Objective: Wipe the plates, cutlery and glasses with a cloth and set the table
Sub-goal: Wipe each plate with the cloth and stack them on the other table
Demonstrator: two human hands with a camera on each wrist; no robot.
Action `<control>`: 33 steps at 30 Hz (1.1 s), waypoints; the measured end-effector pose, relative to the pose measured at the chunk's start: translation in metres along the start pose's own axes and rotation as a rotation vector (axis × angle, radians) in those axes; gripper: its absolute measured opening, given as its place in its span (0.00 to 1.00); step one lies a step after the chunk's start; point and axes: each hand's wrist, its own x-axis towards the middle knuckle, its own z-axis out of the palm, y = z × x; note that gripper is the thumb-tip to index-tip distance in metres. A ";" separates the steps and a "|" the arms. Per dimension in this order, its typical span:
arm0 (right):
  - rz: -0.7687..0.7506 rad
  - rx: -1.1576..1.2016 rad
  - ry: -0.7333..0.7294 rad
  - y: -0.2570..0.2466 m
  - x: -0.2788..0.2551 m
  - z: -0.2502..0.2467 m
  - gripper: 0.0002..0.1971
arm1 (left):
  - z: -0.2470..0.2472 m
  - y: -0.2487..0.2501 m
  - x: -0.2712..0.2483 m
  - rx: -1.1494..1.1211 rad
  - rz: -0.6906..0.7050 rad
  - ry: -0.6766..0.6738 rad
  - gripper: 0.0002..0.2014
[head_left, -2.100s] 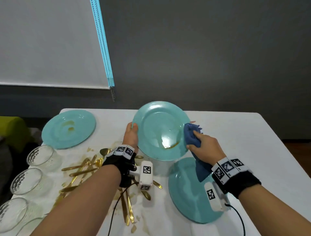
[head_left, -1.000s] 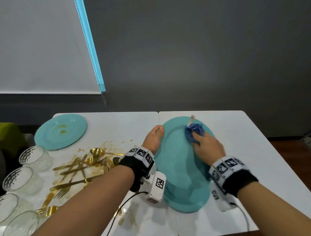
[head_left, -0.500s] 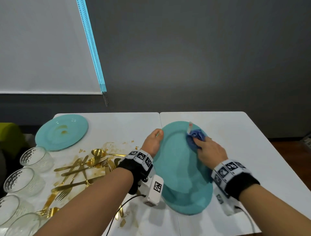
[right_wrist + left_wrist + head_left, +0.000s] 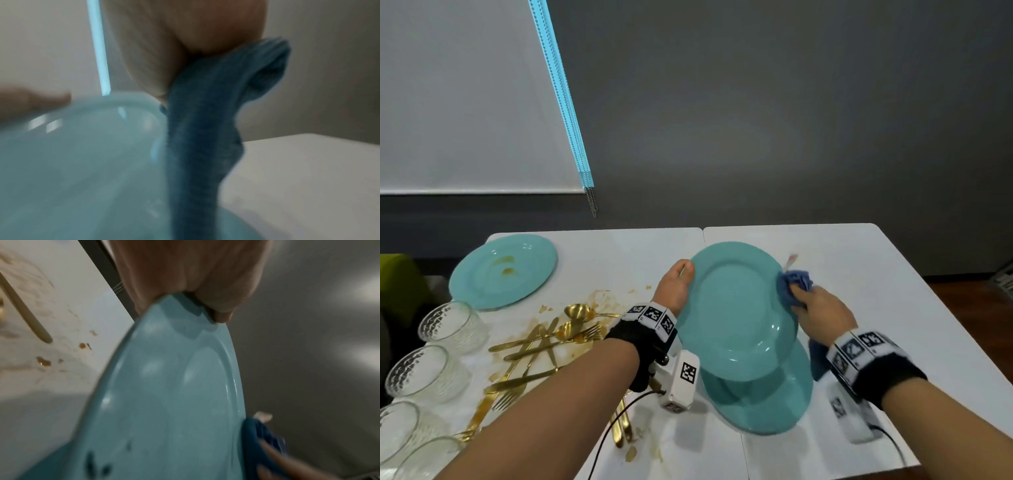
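My left hand [image 4: 677,284] grips the left rim of a teal plate [image 4: 736,308] and holds it tilted above the table; the left wrist view shows the fingers clamped on the plate [image 4: 174,402] edge. My right hand [image 4: 815,308] holds a bunched blue cloth [image 4: 792,284] against the plate's right rim. In the right wrist view the cloth [image 4: 205,138] hangs from that hand beside the plate [image 4: 82,162]. A second teal plate [image 4: 767,397] lies on the table beneath the held one. A third, stained plate [image 4: 503,270] sits at the far left.
Several gold forks and spoons [image 4: 544,342] lie in brown spills left of my left arm. Several clear textured glasses [image 4: 448,325] stand along the left edge. The white table [image 4: 893,291] stretches bare to the right. A blind cord [image 4: 590,202] hangs by the grey wall.
The cloth hand has slid from the plate's upper middle out to its right rim. The plate has turned more face-up toward me. My left hand keeps its grip.
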 end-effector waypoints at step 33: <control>-0.279 0.303 -0.002 -0.111 -0.006 0.000 0.26 | 0.014 0.020 -0.018 -0.125 -0.008 -0.165 0.28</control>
